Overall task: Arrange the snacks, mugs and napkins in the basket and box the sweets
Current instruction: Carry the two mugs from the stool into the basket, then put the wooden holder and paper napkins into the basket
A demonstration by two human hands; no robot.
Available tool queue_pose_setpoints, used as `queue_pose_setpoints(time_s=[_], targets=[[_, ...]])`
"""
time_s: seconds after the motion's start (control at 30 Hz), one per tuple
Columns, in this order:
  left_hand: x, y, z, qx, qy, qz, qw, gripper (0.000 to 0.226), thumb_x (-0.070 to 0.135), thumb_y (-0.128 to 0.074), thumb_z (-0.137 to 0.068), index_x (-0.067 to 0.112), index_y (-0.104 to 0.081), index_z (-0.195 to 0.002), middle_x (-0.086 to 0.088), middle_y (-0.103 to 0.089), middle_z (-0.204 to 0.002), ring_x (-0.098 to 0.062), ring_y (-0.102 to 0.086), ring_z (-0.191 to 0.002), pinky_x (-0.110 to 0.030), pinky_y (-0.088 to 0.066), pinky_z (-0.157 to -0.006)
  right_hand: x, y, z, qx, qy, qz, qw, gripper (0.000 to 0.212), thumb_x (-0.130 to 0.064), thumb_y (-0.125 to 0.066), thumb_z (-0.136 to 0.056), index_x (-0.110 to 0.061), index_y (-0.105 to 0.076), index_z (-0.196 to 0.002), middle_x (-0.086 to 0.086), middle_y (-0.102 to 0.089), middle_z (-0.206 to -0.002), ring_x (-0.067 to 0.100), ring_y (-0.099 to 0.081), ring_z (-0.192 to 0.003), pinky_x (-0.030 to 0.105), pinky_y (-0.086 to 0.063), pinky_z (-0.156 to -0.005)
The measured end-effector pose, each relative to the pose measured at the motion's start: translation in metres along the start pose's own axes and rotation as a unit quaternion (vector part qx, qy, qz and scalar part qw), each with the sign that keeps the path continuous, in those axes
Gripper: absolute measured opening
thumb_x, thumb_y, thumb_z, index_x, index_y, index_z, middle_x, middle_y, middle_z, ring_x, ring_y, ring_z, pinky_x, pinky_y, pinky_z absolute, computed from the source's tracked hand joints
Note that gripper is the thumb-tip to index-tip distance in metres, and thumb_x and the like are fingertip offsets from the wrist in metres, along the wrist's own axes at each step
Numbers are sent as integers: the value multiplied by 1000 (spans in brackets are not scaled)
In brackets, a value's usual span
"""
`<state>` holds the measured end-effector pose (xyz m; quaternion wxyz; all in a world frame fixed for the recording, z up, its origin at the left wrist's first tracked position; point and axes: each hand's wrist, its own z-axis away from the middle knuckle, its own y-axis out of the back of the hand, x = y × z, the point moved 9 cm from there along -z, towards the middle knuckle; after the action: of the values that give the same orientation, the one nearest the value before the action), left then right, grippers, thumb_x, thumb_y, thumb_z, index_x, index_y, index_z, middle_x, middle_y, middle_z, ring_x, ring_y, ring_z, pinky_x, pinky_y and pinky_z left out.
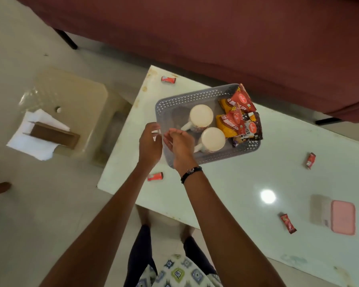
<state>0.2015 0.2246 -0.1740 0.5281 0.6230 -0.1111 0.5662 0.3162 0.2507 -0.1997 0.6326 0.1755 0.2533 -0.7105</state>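
Gripping the grey perforated plastic basket (195, 98) at its near rim, the left hand (150, 145) and right hand (181, 145), fingers curled on it, risk toppling the two white ceramic mugs (201, 116) if jerked.

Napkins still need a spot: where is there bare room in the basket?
Free: the basket floor along its far wall, behind the mugs. Crowded: the snack packets fill the right end; both hands sit at the near-left rim.

basket: grey perforated plastic basket (187, 96), on white table
mugs: two white mugs (201, 116), in basket
snacks: red-orange packets (239, 112), basket's far end
sweets: four red-wrapped, scattered (155, 176)
box: pink lidded (342, 217)
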Motion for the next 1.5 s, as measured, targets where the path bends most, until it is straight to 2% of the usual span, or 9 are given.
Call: queue_pose_setpoints(time_s=[0.13, 0.4, 0.53, 0.73, 0.83, 0.97, 1.2, 1.37, 1.5], targets=[[-30, 55, -6, 75, 19, 21, 997, 35, -13, -39, -87, -1, -49, -118, -15, -58, -119, -18, -56, -108, -17, -45, -89, 16, -61, 7, -57, 5, 27, 998, 23, 4, -49, -90, -11, -59, -75, 11, -63, -85, 18, -61, -83, 25, -56, -81], [-99, 175, -19, 192, 16, -19, 981, 33, -9, -39, -86, -2, -52, -116, -16, -60, -114, -26, -58, -106, -35, -49, -92, 63, -183, 12, -74, 58, 186, 978, 20, -2, -50, -89, -5, -68, -95, 7, -69, -93, 19, -67, -91, 33, -55, -92], [-129, 227, -19, 262, 20, -49, 964, 38, -4, -42, -87, -1, -47, -124, -17, -53, -125, -30, -50, -116, -35, -41, -99, 82, -258, 14, -125, 121, 313, 934, 21, -6, -55, -87, -9, -68, -103, 5, -70, -109, 15, -63, -102, 21, -47, -86], [-201, 265, -34, 319, 159, 41, 933, 61, 11, -44, -95, 2, -14, -147, -14, -17, -157, -26, -18, -146, -52, -28, -115, 114, -340, 17, -229, 202, 486, 819, 47, -3, -65, -78, -9, -59, -125, 6, -62, -129, 20, -55, -121, 30, -45, -100], [-222, 264, -44, 298, 213, 77, 927, 65, 12, -44, -94, 9, -8, -149, -10, -18, -158, -24, -19, -146, -46, -30, -116, 132, -354, 12, -238, 196, 546, 779, 49, -2, -57, -81, -12, -56, -129, 7, -60, -132, 24, -53, -125, 37, -45, -103], [-230, 263, -47, 290, 237, 96, 922, 67, 10, -44, -93, 16, -8, -149, -13, -38, -149, -24, -42, -134, -9, -35, -92, 144, -355, 11, -227, 230, 584, 745, 37, -5, -46, -90, -14, -62, -123, 11, -69, -117, 30, -61, -109, 41, -52, -91], [-190, 258, -49, 275, 154, 93, 944, 64, 11, -44, -94, 18, -12, -149, -10, -42, -146, 8, -40, -114, 8, -34, -81, 120, -328, 23, -184, 297, 508, 787, 37, -10, -43, -96, -19, -59, -128, 5, -72, -112, 22, -66, -99, 31, -54, -88], [-129, 215, -52, 210, 82, 97, 969, 61, 13, -44, -97, 16, -13, -150, -1, -38, -149, -5, -45, -128, -20, -44, -101, 66, -266, 27, -102, 349, 456, 812, 35, -11, -48, -95, -24, -61, -125, 3, -74, -100, 17, -66, -83, 17, -46, -72], [-79, 158, -48, 150, 42, 85, 984, 64, 13, -49, -96, 16, -13, -149, 12, -38, -139, 5, -41, -121, -6, -40, -96, 22, -195, 24, -24, 361, 426, 829, 32, -13, -50, -96, -20, -61, -126, 4, -73, -108, 20, -69, -89, 29, -55, -85]])
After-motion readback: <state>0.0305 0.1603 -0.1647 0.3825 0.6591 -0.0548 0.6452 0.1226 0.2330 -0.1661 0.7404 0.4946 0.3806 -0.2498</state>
